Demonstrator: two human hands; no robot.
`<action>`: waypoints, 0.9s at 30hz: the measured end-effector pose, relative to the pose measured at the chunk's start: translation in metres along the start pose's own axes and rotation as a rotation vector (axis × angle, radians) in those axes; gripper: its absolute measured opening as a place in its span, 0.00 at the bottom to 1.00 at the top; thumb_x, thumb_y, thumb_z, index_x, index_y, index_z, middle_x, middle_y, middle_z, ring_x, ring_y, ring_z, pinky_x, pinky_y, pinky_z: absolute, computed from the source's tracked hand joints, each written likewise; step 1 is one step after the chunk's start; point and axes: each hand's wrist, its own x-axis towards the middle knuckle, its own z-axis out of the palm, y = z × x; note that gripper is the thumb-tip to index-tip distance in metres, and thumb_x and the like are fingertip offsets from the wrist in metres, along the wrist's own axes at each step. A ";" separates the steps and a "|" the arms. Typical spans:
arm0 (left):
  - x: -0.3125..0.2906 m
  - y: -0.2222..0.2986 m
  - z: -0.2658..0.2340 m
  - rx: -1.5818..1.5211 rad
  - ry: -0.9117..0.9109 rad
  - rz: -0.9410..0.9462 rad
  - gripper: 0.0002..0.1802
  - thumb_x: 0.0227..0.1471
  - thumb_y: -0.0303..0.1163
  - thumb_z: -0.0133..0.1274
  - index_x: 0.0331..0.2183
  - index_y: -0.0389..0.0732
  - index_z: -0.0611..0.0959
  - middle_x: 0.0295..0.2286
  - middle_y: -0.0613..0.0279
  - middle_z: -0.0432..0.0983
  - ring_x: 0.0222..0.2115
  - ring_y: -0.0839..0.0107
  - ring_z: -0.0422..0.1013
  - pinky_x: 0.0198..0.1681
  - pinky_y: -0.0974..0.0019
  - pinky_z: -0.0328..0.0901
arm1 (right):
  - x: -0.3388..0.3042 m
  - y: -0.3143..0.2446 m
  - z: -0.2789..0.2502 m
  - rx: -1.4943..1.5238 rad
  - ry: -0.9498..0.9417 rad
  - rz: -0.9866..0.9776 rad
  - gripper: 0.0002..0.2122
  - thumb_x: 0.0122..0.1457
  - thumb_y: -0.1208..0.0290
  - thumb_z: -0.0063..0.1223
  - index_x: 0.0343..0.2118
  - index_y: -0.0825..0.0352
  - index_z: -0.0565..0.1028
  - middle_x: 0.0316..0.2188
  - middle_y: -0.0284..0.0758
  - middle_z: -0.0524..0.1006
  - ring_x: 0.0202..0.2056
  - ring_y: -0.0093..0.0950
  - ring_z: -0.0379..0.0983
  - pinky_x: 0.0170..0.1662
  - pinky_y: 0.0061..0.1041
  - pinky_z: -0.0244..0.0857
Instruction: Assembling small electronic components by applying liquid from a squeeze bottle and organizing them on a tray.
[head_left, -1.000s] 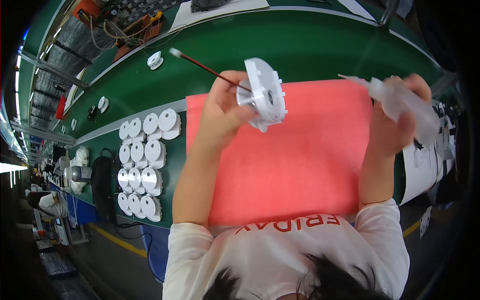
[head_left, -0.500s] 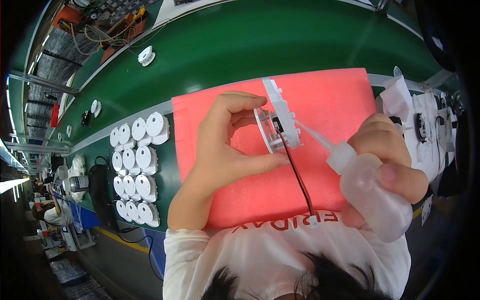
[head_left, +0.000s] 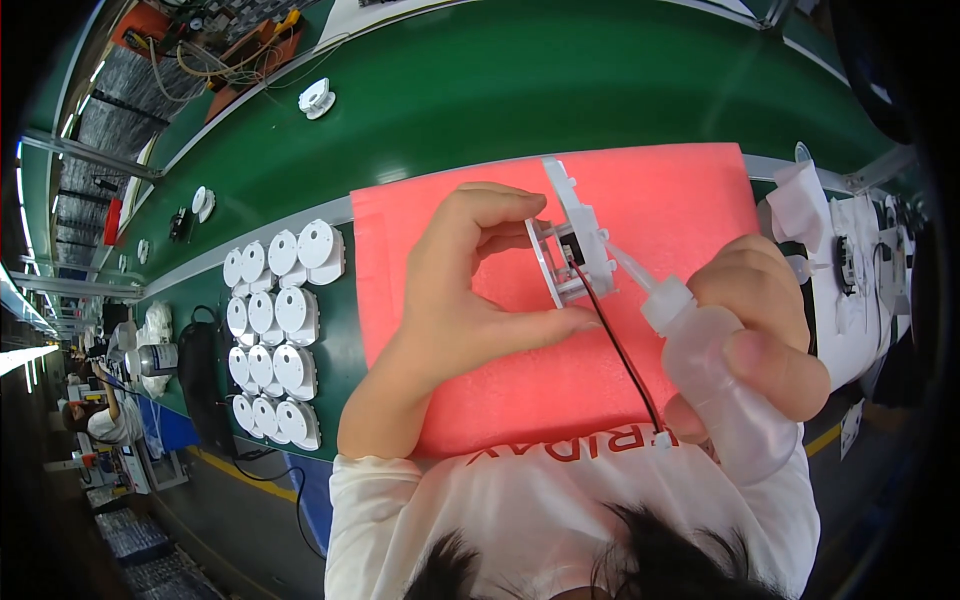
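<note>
While left hand (head_left: 455, 290) grips ribbed white plastic part (head_left: 572, 240), right hand (head_left: 765, 310) squeezes translucent bottle (head_left: 715, 375).

White part (head_left: 572, 240) in left hand (head_left: 470, 290): hard moulded plastic, smooth, slight sheen. Squeeze bottle (head_left: 725, 385) in right hand (head_left: 765, 310): translucent soft plastic, cloudy, matt. Wire (head_left: 620, 350): black insulation, smooth. Pad (head_left: 680, 200): pink foam sheet, matt, fine-grained (no shine anywhere). Bench top (head_left: 520, 90): green, smooth, faintly glossy. Stacked discs (head_left: 275, 330): white plastic, smooth.
</note>
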 end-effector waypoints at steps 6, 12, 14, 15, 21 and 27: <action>0.001 -0.001 0.001 0.001 0.006 -0.004 0.37 0.23 0.27 0.69 0.39 0.33 0.67 0.38 0.53 0.65 0.37 0.66 0.69 0.41 0.64 0.68 | 0.001 0.005 -0.008 0.002 -0.084 -0.056 0.27 0.47 0.57 0.54 0.48 0.58 0.56 0.25 0.41 0.68 0.18 0.30 0.60 0.22 0.28 0.53; 0.000 -0.001 -0.001 -0.038 0.015 -0.029 0.37 0.24 0.26 0.69 0.40 0.33 0.67 0.37 0.54 0.65 0.37 0.67 0.69 0.41 0.65 0.67 | -0.004 0.008 0.002 -0.034 -0.044 -0.108 0.26 0.48 0.60 0.53 0.47 0.58 0.56 0.25 0.41 0.67 0.18 0.30 0.60 0.21 0.29 0.52; 0.001 0.000 -0.001 -0.101 0.018 -0.044 0.38 0.24 0.25 0.68 0.40 0.34 0.66 0.37 0.55 0.65 0.37 0.67 0.69 0.42 0.64 0.67 | -0.002 0.008 0.001 -0.048 -0.037 -0.131 0.25 0.47 0.61 0.53 0.47 0.59 0.56 0.25 0.41 0.67 0.18 0.30 0.60 0.21 0.29 0.52; 0.001 0.000 -0.001 -0.099 0.020 -0.040 0.38 0.24 0.25 0.68 0.40 0.34 0.66 0.37 0.55 0.65 0.37 0.67 0.69 0.42 0.64 0.67 | -0.001 0.008 0.000 -0.050 -0.052 -0.149 0.25 0.47 0.61 0.54 0.46 0.59 0.56 0.25 0.41 0.67 0.18 0.30 0.60 0.21 0.29 0.52; 0.002 0.003 -0.003 -0.299 0.042 -0.215 0.37 0.25 0.22 0.67 0.40 0.37 0.65 0.37 0.56 0.66 0.37 0.69 0.69 0.41 0.64 0.67 | -0.004 0.004 0.001 -0.058 -0.076 -0.135 0.26 0.44 0.64 0.55 0.46 0.57 0.56 0.25 0.40 0.67 0.19 0.30 0.60 0.21 0.29 0.52; 0.002 0.004 -0.004 -0.437 0.063 -0.293 0.33 0.27 0.20 0.65 0.38 0.38 0.65 0.36 0.58 0.66 0.36 0.68 0.70 0.40 0.64 0.68 | -0.005 0.005 -0.002 -0.023 -0.144 -0.133 0.26 0.44 0.64 0.55 0.46 0.56 0.57 0.26 0.39 0.68 0.19 0.30 0.61 0.23 0.30 0.52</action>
